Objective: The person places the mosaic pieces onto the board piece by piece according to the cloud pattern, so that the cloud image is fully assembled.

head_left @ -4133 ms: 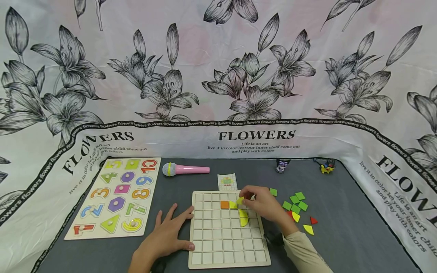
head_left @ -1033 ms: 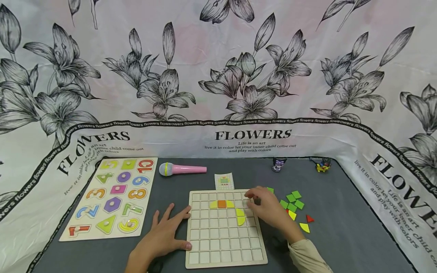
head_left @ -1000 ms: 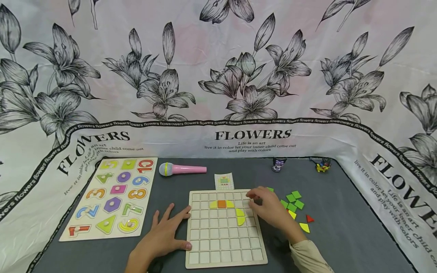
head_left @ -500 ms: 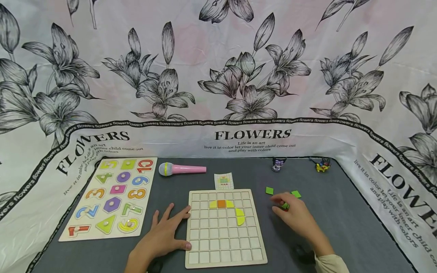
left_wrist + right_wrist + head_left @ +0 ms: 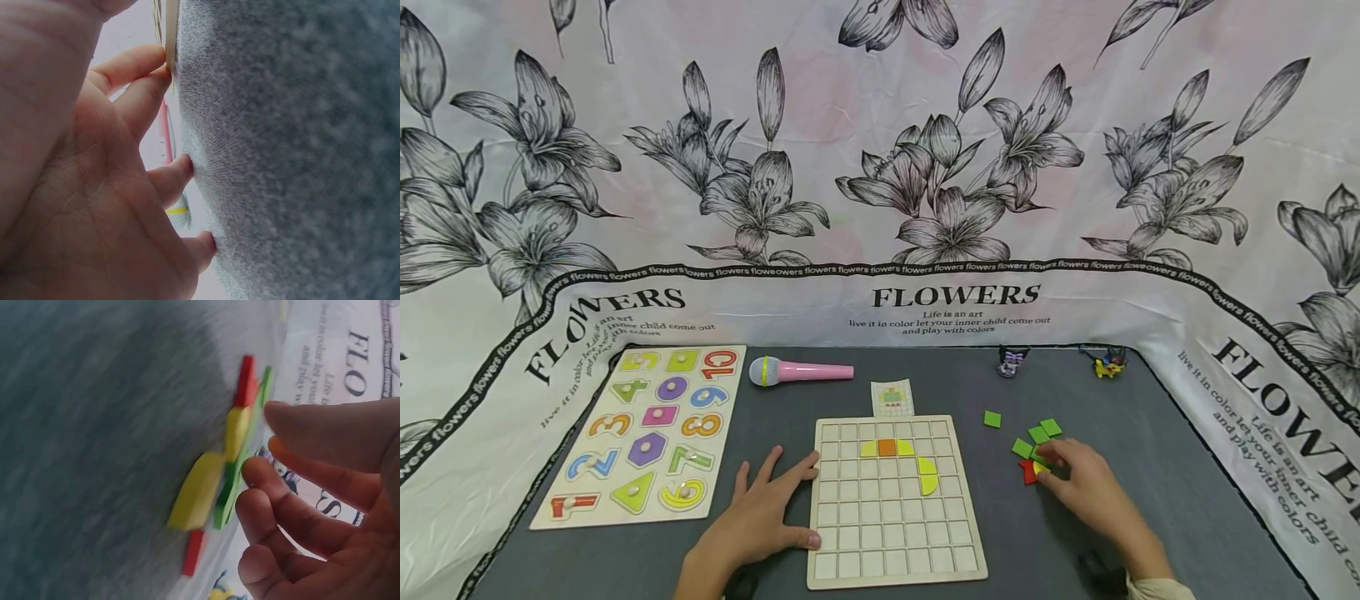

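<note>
1. Two hands are at work: the right hand (image 5: 1093, 493) lies over the heap of loose tiles (image 5: 1037, 446) right of the board (image 5: 895, 533), fingertips (image 5: 262, 469) on a green tile (image 5: 232, 487) and a yellow tile (image 5: 201, 490); whether it pinches one I cannot tell.
2. Spread flat, the left hand (image 5: 758, 517) rests on the grey mat (image 5: 1150, 433), its fingers pressed against the board's left edge.
3. Done so far, as I judge: an orange square (image 5: 887, 448) flanked by two yellow pieces in the second row, and a yellow pair (image 5: 928, 477) just right and nearer. Most cells are bare, so the work looks early.
4. Left to place: several green squares, a red piece (image 5: 1027, 473) and yellow ones beside the right hand, one green square (image 5: 992, 419) lying apart, farther.
5. Farther out: a pattern card (image 5: 892, 398) beyond the board, a pink microphone (image 5: 799, 372), a number puzzle (image 5: 647, 433) at left.
</note>
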`<state>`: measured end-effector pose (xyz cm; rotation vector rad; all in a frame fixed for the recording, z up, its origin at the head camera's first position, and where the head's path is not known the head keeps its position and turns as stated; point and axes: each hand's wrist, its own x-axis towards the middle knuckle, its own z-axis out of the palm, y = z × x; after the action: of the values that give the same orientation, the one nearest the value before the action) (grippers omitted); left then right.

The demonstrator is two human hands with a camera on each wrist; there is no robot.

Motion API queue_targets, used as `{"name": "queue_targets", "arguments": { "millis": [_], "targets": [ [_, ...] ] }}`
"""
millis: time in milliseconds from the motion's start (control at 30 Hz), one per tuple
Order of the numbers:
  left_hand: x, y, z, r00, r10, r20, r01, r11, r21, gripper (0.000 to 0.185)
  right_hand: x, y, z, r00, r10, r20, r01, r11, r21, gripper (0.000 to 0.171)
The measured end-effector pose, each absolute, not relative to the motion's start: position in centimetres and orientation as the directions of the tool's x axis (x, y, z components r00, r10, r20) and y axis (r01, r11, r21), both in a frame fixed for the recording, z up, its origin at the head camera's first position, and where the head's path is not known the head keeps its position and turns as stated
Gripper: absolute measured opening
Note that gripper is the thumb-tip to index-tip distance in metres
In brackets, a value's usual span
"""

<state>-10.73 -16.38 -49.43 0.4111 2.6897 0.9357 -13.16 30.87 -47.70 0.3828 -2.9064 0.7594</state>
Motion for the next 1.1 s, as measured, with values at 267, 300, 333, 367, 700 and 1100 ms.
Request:
{"name": "queue_targets", "arguments": {
  "millis": [267,300,333,367,700,1100],
  "targets": [
    [-10.76,-16.40,-49.51,-0.923,0.348,-0.162,0.175,0.757,0.630,0.115,-13.14,31.75,-48.29,-0.971,-0.220,0.091,-0.237,0.862,-0.448,0.024],
    [-10.73,-16.39,-49.49,-0.923,0.349,-0.163,0.174,0.756,0.631,0.115,-13.13,31.76,-48.36,-0.971,-0.218,0.094,-0.237,0.860,-0.452,0.023],
    [-10.71,-16.39,-49.45,-0.923,0.350,-0.162,0.175,0.755,0.632,0.115,-13.12,31.75,-48.43,-0.972,-0.215,0.096,-0.235,0.857,-0.458,0.023],
    [-10.69,-16.39,-49.42,-0.923,0.351,-0.160,0.176,0.753,0.634,0.115,-13.12,31.73,-48.48,-0.972,-0.212,0.098,-0.234,0.856,-0.462,0.022],
    [-10.65,-16.49,-49.49,-0.921,0.359,-0.150,0.186,0.745,0.640,0.115,-13.33,31.21,-48.53,-0.978,-0.183,0.101,-0.209,0.857,-0.471,0.018],
    [-10.57,-16.53,-49.52,-0.921,0.363,-0.142,0.192,0.739,0.646,0.114,-13.06,31.43,-48.42,-0.978,-0.195,0.077,-0.207,0.851,-0.482,0.023]
  ]
}}
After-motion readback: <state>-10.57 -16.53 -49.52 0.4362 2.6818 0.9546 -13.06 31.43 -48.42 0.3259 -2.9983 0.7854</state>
